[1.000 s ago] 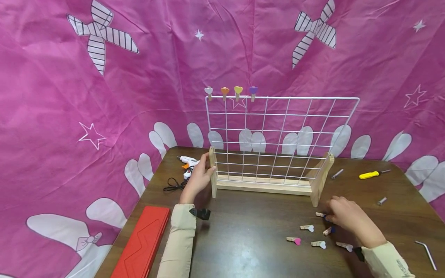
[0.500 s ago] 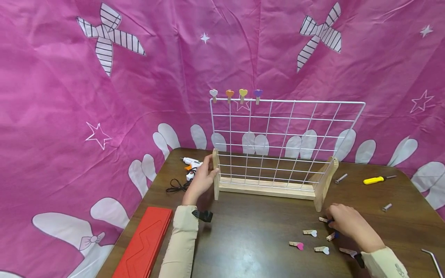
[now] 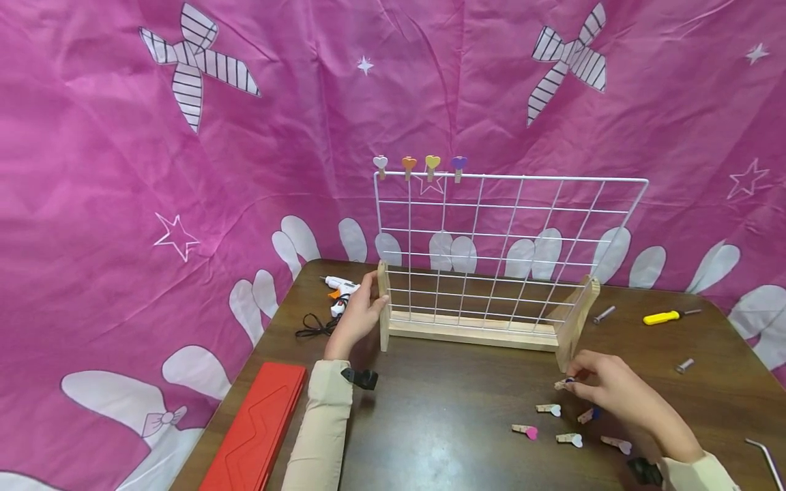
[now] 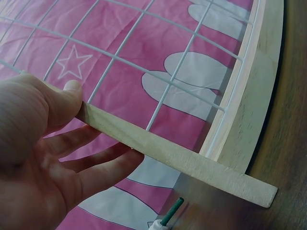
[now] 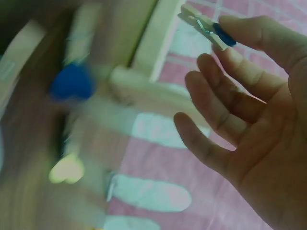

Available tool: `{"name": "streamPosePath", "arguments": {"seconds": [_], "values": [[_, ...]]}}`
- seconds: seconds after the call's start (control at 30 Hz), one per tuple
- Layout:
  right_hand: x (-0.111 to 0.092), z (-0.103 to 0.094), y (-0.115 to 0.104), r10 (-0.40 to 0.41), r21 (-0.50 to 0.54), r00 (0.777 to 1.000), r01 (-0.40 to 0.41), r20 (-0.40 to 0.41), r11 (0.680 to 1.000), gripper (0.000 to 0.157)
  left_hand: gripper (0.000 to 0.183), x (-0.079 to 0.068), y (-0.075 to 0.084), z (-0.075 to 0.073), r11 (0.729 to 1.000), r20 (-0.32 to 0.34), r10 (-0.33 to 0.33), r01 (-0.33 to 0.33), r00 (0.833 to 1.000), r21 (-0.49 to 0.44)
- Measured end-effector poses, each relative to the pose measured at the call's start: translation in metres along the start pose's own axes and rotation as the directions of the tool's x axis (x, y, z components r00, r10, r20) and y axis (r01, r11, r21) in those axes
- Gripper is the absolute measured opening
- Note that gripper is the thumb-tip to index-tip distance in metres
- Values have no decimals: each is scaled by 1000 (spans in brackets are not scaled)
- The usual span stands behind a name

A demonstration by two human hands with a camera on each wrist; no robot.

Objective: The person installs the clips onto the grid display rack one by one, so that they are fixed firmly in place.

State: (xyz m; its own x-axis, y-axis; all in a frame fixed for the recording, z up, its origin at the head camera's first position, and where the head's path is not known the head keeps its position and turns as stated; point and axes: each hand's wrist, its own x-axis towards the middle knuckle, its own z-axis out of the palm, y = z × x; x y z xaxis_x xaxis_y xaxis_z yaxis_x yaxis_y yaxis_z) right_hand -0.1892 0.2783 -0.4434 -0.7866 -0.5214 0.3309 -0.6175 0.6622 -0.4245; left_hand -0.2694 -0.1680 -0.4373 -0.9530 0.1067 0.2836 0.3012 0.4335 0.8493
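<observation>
My left hand [image 3: 358, 315] grips the left wooden side piece [image 3: 384, 307] of a stand, thumb on one face and fingers behind it, as the left wrist view shows. A white wire grid [image 3: 552, 178] stands upright in the wooden base [image 3: 473, 332]. Along its top edge sit clothespins with white [image 3: 381, 164], orange [image 3: 409, 164], yellow [image 3: 432, 164] and purple [image 3: 458, 164] hearts. Near the stand's right foot, my right hand [image 3: 620, 389] pinches a small wooden clothespin [image 5: 204, 28] with a dark blue heart between thumb and index finger, its other fingers spread.
Several loose clothespins lie by my right hand, including a pink-heart one [image 3: 525, 431] and a blue-heart one [image 5: 72, 82]. Bolts [image 3: 604, 314], a yellow screwdriver [image 3: 662, 318] and a hex key [image 3: 764, 455] lie at right. A glue gun [image 3: 341, 285] and red case [image 3: 254, 426] are left.
My right hand has taken hold of the blue-heart clothespin and lifted it slightly, moving a little left. The left hand keeps its grip on the stand. The head view has shifted slightly.
</observation>
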Motion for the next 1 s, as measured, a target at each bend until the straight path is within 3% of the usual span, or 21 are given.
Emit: {"name": "streamPosePath", "arguments": {"seconds": [0.13, 0.4, 0.53, 0.77, 1.0], "values": [[10, -6, -18, -66, 33, 997, 67, -38, 997, 23, 48, 0, 0, 1, 1000, 2, -3, 3, 1000, -2], [47, -33, -64, -258, -170, 959, 236, -118, 957, 35, 49, -1, 0, 1, 1000, 12, -1, 1, 1000, 4], [74, -54, -87, -307, -258, 938, 261, -160, 930, 33, 49, -1, 0, 0, 1000, 3, 6, -6, 1000, 9], [121, -85, -123, -413, -314, 882, 335, -227, 888, 24, 50, -1, -2, 0, 1000, 11, -20, 20, 1000, 2], [166, -118, -155, -424, -387, 850, 294, -313, 874, 16, 50, -2, 0, 1, 1000, 10, 2, -2, 1000, -1]]}}
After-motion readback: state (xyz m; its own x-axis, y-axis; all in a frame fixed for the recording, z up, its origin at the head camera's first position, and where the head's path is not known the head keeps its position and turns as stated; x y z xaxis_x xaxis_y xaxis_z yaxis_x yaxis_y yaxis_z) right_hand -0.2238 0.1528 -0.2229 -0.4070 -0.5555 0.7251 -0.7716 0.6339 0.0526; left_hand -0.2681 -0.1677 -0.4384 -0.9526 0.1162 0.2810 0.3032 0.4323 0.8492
